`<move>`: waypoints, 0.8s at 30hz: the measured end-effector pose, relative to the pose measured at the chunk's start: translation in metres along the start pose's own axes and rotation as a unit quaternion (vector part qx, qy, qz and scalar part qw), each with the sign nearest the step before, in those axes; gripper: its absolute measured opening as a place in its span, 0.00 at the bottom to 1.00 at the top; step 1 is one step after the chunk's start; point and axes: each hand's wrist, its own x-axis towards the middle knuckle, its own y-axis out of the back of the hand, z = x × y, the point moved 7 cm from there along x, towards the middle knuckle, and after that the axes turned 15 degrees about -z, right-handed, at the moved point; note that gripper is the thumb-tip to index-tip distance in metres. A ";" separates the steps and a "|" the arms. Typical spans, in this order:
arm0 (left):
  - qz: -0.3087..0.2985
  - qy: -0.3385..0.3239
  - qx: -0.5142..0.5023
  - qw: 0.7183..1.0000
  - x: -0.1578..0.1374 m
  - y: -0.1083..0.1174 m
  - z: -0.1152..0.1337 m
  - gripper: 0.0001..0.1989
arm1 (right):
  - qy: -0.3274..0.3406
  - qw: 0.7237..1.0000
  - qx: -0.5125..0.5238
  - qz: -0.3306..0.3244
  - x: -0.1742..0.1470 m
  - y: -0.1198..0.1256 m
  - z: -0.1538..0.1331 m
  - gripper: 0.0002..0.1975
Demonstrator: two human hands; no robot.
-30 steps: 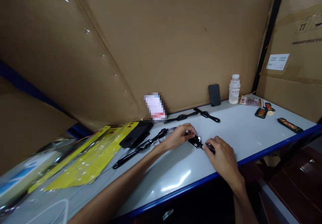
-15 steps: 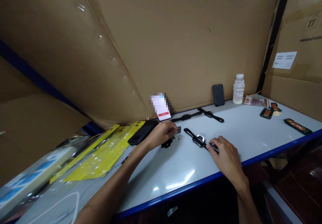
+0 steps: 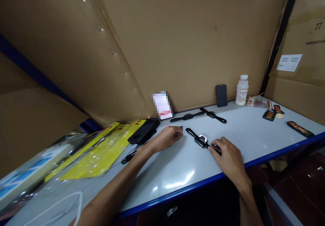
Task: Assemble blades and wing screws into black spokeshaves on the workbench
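Note:
A black spokeshave (image 3: 201,140) with a shiny metal piece at its centre lies on the table in front of me. My right hand (image 3: 228,155) pinches its near handle between thumb and fingers. Just left of it, my left hand (image 3: 169,138) has its fingers closed on a small dark flat metal piece (image 3: 181,130), mostly hidden by the fingers. From under my left forearm sticks out a black tool handle (image 3: 128,157); the rest of that tool is covered. Farther back lie two more spokeshaves (image 3: 188,116), the other one (image 3: 212,114) to the right.
Yellow-backed clear packages (image 3: 101,155) and a black case (image 3: 143,133) lie at left. A lit phone (image 3: 163,107), a dark phone (image 3: 221,95) and a bottle (image 3: 242,90) stand along the cardboard wall (image 3: 177,50). Small dark packets (image 3: 269,115) sit at right. A white cable (image 3: 80,202) runs near front left.
My left hand has moved slightly down, and the black tool body that showed beneath it is now out of sight. My right hand keeps its hold on the spokeshave handle.

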 end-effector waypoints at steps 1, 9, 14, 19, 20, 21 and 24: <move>0.016 -0.002 -0.019 1.000 0.000 0.000 0.004 0.04 | -0.001 1.000 0.000 -0.001 0.000 0.000 0.000 0.05; 0.113 -0.046 -0.327 0.937 0.019 -0.023 0.035 0.09 | 0.005 1.000 -0.004 0.000 0.000 -0.001 -0.001 0.04; 0.114 -0.042 -0.268 0.956 0.025 -0.029 0.044 0.09 | 0.005 1.000 -0.008 -0.001 0.000 -0.001 -0.002 0.05; 0.135 -0.043 -0.223 0.965 0.021 -0.027 0.046 0.06 | 0.007 1.000 -0.007 0.002 0.000 -0.001 -0.002 0.04; 0.136 -0.043 -0.219 0.965 0.020 -0.028 0.048 0.05 | 0.006 1.000 -0.007 0.002 0.000 -0.001 -0.002 0.04; 0.138 -0.045 -0.213 0.966 0.020 -0.029 0.050 0.03 | 0.005 1.000 -0.007 0.001 0.000 -0.002 -0.001 0.04; 0.152 -0.062 -0.181 0.970 0.019 -0.031 0.059 0.02 | 0.005 1.000 -0.011 -0.005 0.001 -0.003 -0.001 0.05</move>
